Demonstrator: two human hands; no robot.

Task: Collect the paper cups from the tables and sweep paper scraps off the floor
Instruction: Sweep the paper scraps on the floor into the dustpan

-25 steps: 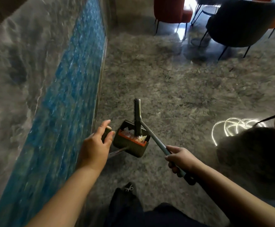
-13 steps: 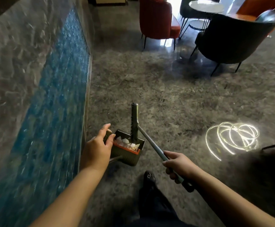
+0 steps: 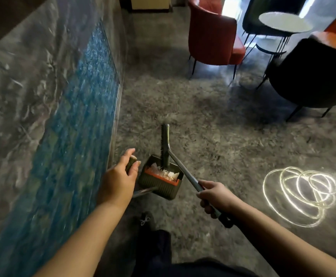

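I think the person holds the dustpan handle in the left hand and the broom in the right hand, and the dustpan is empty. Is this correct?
Not quite: the dustpan is not empty. The head view shows white paper scraps in it. The left hand does hold its handle, and the right hand the broom.

Dustpan point(image 3: 160, 185) dark ribbed plastic, matt, with orange plastic comb strip along rim; white paper scraps point(image 3: 164, 171) inside. Broom point(image 3: 185, 170) handle smooth grey metal with dull sheen, end grip black, gripped by right hand point(image 3: 216, 197). Left hand point(image 3: 119, 181) curled on dark matt grip of dustpan handle, metal shaft below shining. Floor point(image 3: 213, 124) polished grey stone, mottled, glossy where light strikes. Wall point(image 3: 33, 100) grey marble-like slab, blue textured panel set in. Red chair point(image 3: 211, 37) smooth, leather-like upholstery; black chair point(image 3: 311, 74) matt. Round table point(image 3: 285, 22) top pale, glossy.
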